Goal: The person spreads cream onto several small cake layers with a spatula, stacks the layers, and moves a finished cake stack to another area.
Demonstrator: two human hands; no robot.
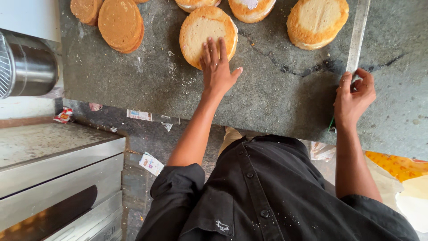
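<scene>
My left hand lies flat, fingers spread, on the near edge of a round pale sponge cake with a golden-brown rim, which sits on a dark grey stone counter. My right hand rests on the counter to the right, curled around the handle end of a long flat metal knife. The blade runs away from me across the counter. A bit of green handle shows below the wrist.
More round sponge cakes lie along the far side, with a stack of thin brown discs at far left. A steel oven and a metal cylinder stand left. Paper scraps litter the floor.
</scene>
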